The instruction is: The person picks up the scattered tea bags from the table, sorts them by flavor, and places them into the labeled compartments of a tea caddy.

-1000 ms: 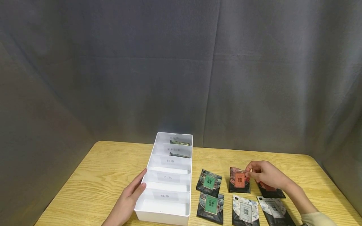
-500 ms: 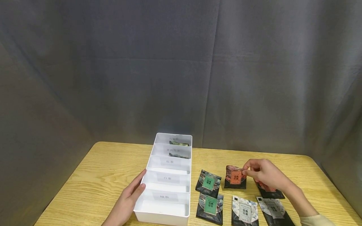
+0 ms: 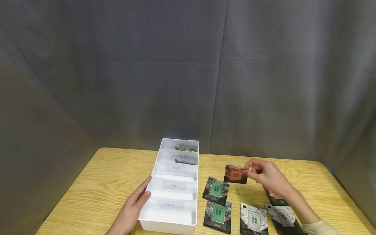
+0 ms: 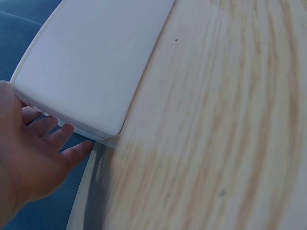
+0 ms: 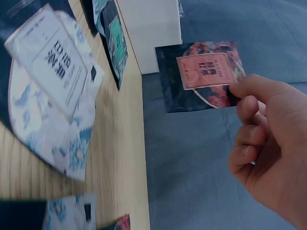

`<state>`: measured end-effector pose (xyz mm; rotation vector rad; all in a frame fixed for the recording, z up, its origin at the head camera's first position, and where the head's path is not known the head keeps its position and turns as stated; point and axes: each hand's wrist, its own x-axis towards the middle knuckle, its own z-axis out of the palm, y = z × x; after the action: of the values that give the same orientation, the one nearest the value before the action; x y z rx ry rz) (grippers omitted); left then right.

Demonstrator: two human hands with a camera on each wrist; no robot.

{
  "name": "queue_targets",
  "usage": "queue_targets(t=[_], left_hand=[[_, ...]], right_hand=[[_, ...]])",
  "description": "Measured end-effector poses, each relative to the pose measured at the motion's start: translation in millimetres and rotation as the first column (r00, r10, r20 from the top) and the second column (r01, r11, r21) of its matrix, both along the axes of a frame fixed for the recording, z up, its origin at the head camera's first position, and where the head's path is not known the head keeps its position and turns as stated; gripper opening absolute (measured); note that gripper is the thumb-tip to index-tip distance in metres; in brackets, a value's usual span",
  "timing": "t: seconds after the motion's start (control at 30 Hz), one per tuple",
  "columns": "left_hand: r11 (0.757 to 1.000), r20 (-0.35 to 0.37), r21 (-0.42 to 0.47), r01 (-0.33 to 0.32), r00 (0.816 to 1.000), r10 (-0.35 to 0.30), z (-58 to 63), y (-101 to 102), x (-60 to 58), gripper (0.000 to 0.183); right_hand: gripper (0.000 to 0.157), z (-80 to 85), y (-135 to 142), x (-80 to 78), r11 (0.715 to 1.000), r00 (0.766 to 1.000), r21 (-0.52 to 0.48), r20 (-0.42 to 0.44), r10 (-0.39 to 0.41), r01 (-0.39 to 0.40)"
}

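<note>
My right hand [image 3: 265,174] pinches a tea sachet with a red label [image 3: 236,175] by its edge, between thumb and forefinger. In the right wrist view this sachet [image 5: 204,75] is held up off the table, its label facing the camera. My left hand [image 3: 132,209] rests against the left side of a long white divided box [image 3: 167,227], fingers fairly straight along the wall. The left wrist view has these fingers [image 4: 60,136] at the white box wall [image 4: 96,62]. Small dark packets [image 3: 185,149] stand in the two far compartments; paper labels mark the dividers.
Two green-label sachets [image 3: 215,190] lie just right of the box. Two white-patterned sachets [image 3: 254,219] lie nearer the front right. Another red-label sachet [image 3: 276,196] is partly hidden under my right forearm. A grey curtain [image 3: 188,81] hangs behind the wooden table [image 3: 97,182].
My right hand has lifted the red-label sachet and carried it left and farther back, toward the box. My left hand has stayed at the box.
</note>
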<state>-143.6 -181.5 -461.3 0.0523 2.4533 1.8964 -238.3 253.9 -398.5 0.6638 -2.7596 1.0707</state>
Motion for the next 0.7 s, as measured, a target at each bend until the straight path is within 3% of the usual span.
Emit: queue_targets(t=[0.17, 0.37, 0.7], left_hand=[[1.0, 0.006, 0.003, -0.003, 1.0, 0.003, 0.6, 0.0, 0.7, 0.05], [1.0, 0.006, -0.004, -0.003, 1.0, 0.003, 1.8, 1.1, 0.4, 0.05], [1.0, 0.004, -0.008, 0.003, 1.0, -0.003, 1.8, -0.3, 0.9, 0.049]], right_hand=[[0.005, 1.2, -14.2, -0.8, 0.997, 1.0, -0.078, 0.003, 0.008, -0.007], [0.01, 4.8, -28.0, -0.3, 0.994, 0.996, -0.094, -0.081, 0.042, -0.049], [0.015, 13.7, -48.4, 0.2, 0.986, 0.99, -0.128, -0.105, 0.091, -0.105]])
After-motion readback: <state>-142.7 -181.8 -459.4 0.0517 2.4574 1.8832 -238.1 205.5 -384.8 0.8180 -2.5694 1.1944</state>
